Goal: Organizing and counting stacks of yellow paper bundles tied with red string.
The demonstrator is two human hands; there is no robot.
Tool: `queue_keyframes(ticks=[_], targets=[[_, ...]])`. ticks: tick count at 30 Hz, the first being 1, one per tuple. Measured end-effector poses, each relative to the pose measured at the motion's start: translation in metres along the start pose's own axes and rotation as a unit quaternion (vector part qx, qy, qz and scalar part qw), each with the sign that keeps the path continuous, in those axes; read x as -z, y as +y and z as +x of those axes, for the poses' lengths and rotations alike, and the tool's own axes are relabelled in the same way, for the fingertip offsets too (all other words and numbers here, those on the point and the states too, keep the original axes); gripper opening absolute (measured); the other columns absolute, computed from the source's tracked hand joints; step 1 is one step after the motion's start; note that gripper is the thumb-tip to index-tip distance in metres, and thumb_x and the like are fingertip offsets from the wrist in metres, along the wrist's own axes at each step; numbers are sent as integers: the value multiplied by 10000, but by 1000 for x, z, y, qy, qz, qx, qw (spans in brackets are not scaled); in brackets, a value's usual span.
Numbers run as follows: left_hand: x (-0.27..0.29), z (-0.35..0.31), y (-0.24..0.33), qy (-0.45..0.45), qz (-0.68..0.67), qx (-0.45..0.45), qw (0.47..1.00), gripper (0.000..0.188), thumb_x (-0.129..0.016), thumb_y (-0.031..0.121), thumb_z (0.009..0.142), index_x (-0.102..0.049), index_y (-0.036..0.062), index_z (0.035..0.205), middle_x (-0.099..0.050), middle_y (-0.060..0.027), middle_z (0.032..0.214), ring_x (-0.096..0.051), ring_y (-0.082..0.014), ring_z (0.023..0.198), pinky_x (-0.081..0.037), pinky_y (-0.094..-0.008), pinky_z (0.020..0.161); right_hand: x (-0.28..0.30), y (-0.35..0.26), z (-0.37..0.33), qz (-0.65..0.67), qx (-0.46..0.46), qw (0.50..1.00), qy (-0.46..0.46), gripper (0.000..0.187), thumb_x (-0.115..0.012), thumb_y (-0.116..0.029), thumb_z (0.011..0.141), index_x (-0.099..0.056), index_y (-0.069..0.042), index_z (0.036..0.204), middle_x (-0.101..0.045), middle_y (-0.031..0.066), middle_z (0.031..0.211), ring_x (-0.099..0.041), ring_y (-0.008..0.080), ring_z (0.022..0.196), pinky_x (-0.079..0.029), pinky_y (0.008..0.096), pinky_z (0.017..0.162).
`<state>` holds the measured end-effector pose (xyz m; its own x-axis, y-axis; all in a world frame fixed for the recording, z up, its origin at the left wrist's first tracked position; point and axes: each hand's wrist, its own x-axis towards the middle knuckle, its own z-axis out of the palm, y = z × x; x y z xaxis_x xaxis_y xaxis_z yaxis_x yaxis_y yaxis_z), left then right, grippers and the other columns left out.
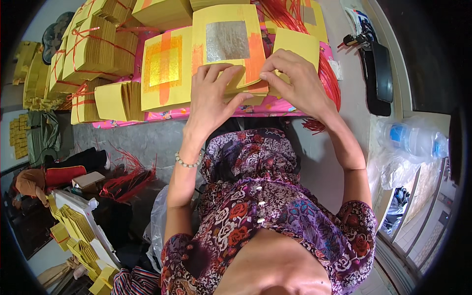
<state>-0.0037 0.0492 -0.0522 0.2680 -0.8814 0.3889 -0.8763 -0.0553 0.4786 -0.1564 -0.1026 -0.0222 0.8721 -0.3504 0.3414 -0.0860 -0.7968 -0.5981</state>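
Note:
A stack of yellow joss paper (215,22) with a silver square and orange patches lies in front of me on a pink patterned cloth (169,113). Over its near left side my left hand (210,93) is curled, fingertips on the top and thumb lower down, with the turned-up near edge between them. My right hand (301,81) pinches the near right corner between thumb and fingers. To the left stands another yellow stack with a gold square (164,64). Plain yellow paper (300,45) lies partly behind my right hand.
Bundles of yellow paper tied with red string (96,51) pile up at the left. Loose red strings (329,81) hang over the table's right side. A plastic-wrapped water bottle (413,140) is at the right. More red strings (129,182) lie lower left, near yellow paper packs (76,221).

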Motion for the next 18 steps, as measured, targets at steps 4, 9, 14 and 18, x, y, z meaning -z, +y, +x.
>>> queue_keyframes(ticks=[4,9,14,18], targets=[[-6,5,3,34,22,-7,999,390,-714,189,740,-621,84,1105,-587,-77,1061,-518,-286,990,-415,-393,835,5,-9,15,-12,20,999,36,156,-644,-163,817,-602,-14,806,-561,100,776,-563,285,756,-445,381,661],[-13,7,-6,153,53,-2,987,402,-595,-46,678,-621,80,1059,-608,-93,952,-557,-293,900,-449,-376,765,6,-6,26,89,27,995,37,170,-644,-175,842,-624,-14,896,-589,79,858,-572,228,756,-448,344,652],[9,11,-10,323,-2,-18,946,322,-566,-98,739,-614,42,1024,-625,-102,938,-568,-307,875,-456,-383,778,-9,28,35,238,-54,954,173,358,-598,-226,914,-535,-24,1204,-567,93,1163,-574,171,1009,-492,320,835],[15,4,-21,415,-138,-12,899,167,-556,-11,891,-540,-17,1057,-585,-122,979,-572,-221,882,-448,-319,775,-17,49,45,255,-72,945,190,437,-504,-243,970,-392,-25,1332,-503,119,1279,-470,210,1219,-430,363,975]])
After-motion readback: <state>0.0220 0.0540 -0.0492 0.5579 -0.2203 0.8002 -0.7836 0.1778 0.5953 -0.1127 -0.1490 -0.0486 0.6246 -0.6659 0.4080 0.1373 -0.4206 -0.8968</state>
